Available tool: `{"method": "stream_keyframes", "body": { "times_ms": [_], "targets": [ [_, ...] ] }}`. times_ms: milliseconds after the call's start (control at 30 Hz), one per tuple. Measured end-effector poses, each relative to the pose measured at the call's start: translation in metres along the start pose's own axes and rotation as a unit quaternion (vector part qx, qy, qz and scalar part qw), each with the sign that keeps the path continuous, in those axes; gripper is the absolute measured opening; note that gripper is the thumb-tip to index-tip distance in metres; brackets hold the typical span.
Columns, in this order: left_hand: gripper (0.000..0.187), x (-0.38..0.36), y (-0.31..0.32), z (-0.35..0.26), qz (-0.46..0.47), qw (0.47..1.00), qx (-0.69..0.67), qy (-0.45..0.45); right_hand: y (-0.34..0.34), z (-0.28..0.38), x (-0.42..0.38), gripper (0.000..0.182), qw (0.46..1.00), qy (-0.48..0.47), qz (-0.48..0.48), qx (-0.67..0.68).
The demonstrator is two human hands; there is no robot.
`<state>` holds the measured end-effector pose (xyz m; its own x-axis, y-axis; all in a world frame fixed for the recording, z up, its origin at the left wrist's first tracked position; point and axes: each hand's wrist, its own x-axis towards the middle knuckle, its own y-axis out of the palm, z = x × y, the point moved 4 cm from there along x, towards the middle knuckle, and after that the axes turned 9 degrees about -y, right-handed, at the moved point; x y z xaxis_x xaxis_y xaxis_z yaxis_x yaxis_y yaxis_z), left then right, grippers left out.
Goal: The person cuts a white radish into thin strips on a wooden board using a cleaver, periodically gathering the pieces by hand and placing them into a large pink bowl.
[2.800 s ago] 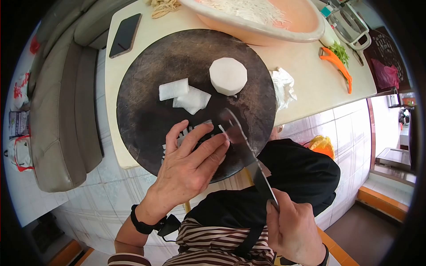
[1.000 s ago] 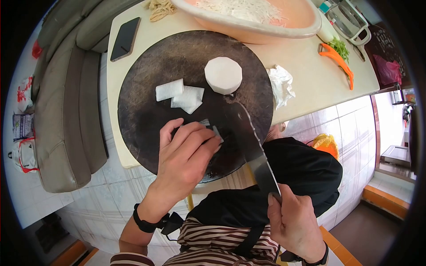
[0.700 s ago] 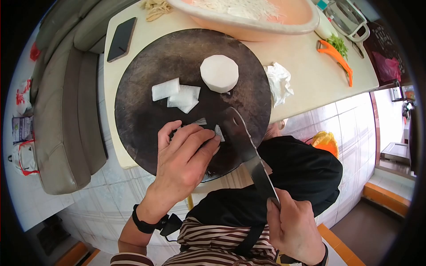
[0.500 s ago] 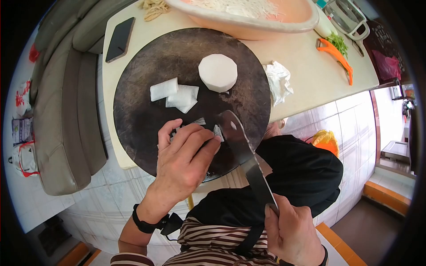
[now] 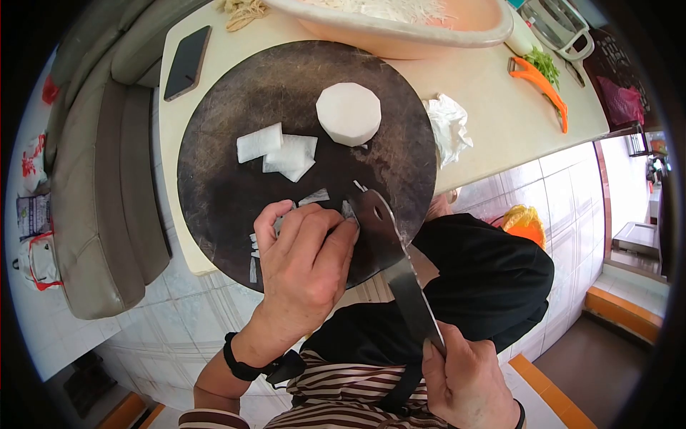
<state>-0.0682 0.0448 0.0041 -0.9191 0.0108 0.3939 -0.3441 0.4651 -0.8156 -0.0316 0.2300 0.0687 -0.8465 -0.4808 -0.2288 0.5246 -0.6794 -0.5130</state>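
Note:
My left hand (image 5: 304, 250) is curled over the lower part of a round dark cutting board (image 5: 236, 93), its fingers pressing on pieces of white radish that are mostly hidden. Small cut radish strips (image 5: 254, 247) stick out left of it, with another radish piece (image 5: 314, 196) beyond the knuckles. A cleaver (image 5: 411, 293) is gripped by the handle in my right hand (image 5: 468, 379), the blade just right of my left fingertips. Farther up the board lie overlapping thin radish slices (image 5: 289, 154) and a thick many-sided radish chunk (image 5: 348, 114).
A large basin (image 5: 400, 32) holding white shreds stands behind the board. A phone (image 5: 188, 63) lies at the left and crumpled white paper (image 5: 448, 129) at the right. Farther right are an orange peeler (image 5: 539, 86) and green leaves (image 5: 544, 66). A sofa (image 5: 107, 179) flanks the table.
My left hand has shifted slightly right on the board, uncovering more strips at its left. The cleaver's tip has come a little toward me, and a thin white sliver shows beside it.

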Motion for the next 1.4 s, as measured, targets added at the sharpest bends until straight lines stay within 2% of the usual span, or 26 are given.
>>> {"method": "stream_keyframes", "body": {
  "times_ms": [367, 467, 533, 767, 933, 1033, 1233, 1400],
  "targets": [
    [0.024, -0.001, -0.001, -0.001, 0.018, 1.0, 0.001, 0.005, 0.004, 0.004, -0.003, 0.025, 0.998, -0.003, 0.013, -0.058],
    [0.023, 0.0, -0.003, -0.004, 0.026, 1.0, 0.002, 0.001, 0.013, 0.007, 0.003, 0.025, 0.994, -0.029, 0.017, -0.104],
    [0.023, 0.0, -0.002, -0.005, 0.036, 0.999, -0.002, -0.009, 0.017, 0.008, 0.013, 0.017, 0.986, -0.075, -0.006, -0.146],
    [0.027, -0.003, -0.007, 0.003, 0.035, 0.999, -0.015, 0.004, 0.013, 0.0, 0.029, 0.017, 0.995, -0.056, 0.005, -0.077],
    [0.027, 0.004, -0.008, 0.01, 0.072, 0.995, -0.05, 0.038, 0.008, 0.003, 0.025, 0.015, 0.998, 0.016, 0.018, -0.065],
    [0.033, 0.006, -0.007, 0.013, 0.103, 0.991, -0.042, 0.074, 0.006, 0.001, 0.026, 0.014, 0.996, -0.04, 0.014, -0.081],
    [0.032, 0.007, -0.006, 0.013, 0.109, 0.99, -0.052, 0.068, 0.005, -0.003, 0.032, 0.012, 0.995, -0.06, -0.003, -0.08],
    [0.033, 0.007, -0.005, 0.013, 0.099, 0.991, -0.062, 0.068, 0.002, -0.004, 0.025, 0.012, 0.997, -0.027, 0.006, -0.07]
  ]
}}
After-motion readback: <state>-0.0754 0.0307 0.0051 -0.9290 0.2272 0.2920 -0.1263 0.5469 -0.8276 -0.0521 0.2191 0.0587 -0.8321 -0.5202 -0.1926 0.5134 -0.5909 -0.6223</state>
